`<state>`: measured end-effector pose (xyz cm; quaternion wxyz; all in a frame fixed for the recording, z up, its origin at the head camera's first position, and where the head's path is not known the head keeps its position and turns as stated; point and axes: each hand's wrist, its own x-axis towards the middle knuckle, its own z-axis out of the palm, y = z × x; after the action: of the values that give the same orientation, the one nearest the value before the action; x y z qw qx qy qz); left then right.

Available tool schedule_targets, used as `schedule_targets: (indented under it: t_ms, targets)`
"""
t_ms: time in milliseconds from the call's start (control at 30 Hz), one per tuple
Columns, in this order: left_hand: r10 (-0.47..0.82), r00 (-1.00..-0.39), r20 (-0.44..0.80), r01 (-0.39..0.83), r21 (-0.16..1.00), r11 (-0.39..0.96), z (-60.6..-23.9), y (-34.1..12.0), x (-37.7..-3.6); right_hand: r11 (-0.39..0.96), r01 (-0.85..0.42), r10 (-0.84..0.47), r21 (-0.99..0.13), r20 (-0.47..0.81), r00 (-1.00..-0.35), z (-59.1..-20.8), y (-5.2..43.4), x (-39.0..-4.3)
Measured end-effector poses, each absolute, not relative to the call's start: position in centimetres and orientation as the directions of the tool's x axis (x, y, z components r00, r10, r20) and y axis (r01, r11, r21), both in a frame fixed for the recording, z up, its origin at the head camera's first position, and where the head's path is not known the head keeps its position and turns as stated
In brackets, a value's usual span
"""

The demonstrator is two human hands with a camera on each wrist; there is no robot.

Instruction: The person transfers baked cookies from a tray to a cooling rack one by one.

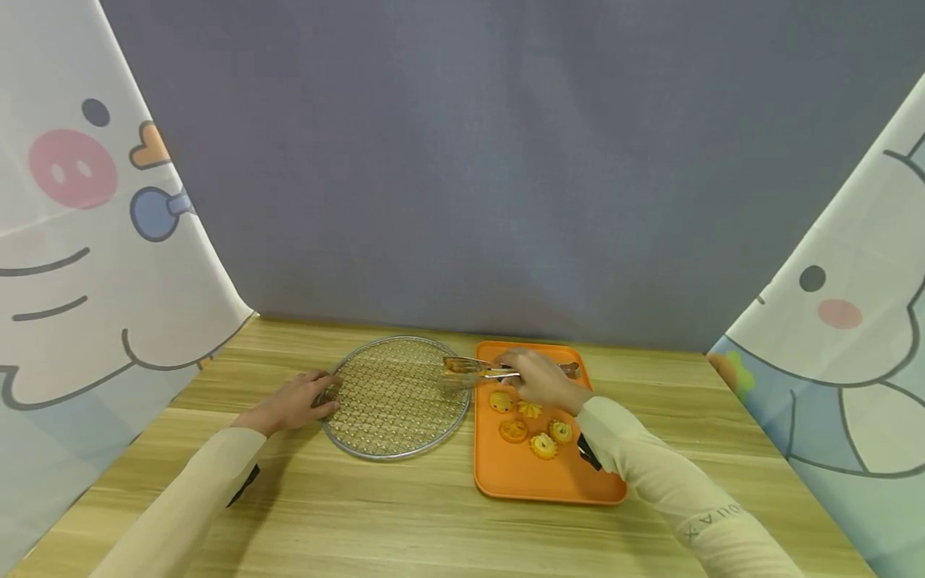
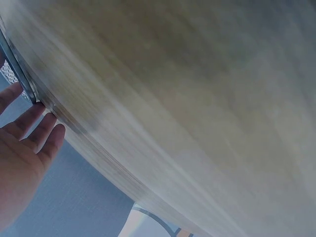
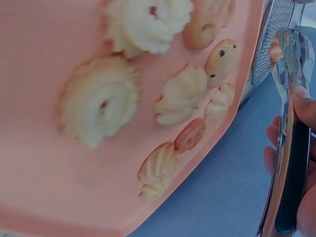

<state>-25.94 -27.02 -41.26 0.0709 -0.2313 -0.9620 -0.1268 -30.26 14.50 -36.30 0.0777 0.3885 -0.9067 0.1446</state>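
My right hand [image 1: 538, 377] grips a pair of metal tongs [image 3: 295, 163] with a dark handle. Between the tongs' ends is a small golden cookie [image 3: 275, 52], partly hidden by the metal. The tongs' tips are over the right edge of a round wire rack [image 1: 397, 401]. At the rack's left rim, my left hand [image 1: 292, 403] rests with its fingers spread; in the left wrist view its fingertips touch the rim. Beneath my right hand lies an orange tray [image 1: 549, 482], holding several cookies [image 1: 543, 445] of different shapes. My right hand and sleeve cover part of it.
Rack and tray lie side by side on a wooden table [image 1: 361, 514]. A grey fabric wall [image 1: 462, 177] rises behind the table's far edge. Cartoon-printed cloths [image 1: 65, 321] hang to the left and right.
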Motion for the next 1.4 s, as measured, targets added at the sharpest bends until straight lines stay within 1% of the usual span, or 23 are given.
schedule_targets:
  t_ms: [167,267,600,867,1233,1400]
  targets:
    - [0.429,-0.88,0.201,0.466,0.206,0.86,-41.3,-26.9,-26.0,0.682,-0.702,-0.666,-0.205,0.222,-0.712,-36.4,13.2,-31.0]
    - [0.425,-0.884,0.195,0.46,0.208,0.863,-41.4,-26.9,-25.9,0.694,-0.693,-0.656,-0.195,0.227,-0.72,-36.6,12.4,-31.5]
    - [0.423,-0.888,0.183,0.456,0.228,0.86,-41.6,-26.8,-26.0,0.696,-0.697,-0.65,-0.174,0.26,-0.714,-37.0,9.8,-32.7]
    - [0.421,-0.89,0.175,0.452,0.226,0.863,-41.5,-26.9,-26.0,0.706,-0.692,-0.652,-0.148,0.244,-0.718,-36.9,7.7,-33.4]
    - [0.423,-0.885,0.195,0.459,0.212,0.863,-41.6,-26.9,-26.0,0.757,-0.635,-0.603,-0.154,0.208,-0.77,-36.9,5.3,-34.4]
    - [0.412,-0.893,0.184,0.446,0.219,0.868,-41.4,-26.9,-25.9,0.764,-0.627,-0.593,-0.151,0.219,-0.775,-37.1,4.6,-34.8]
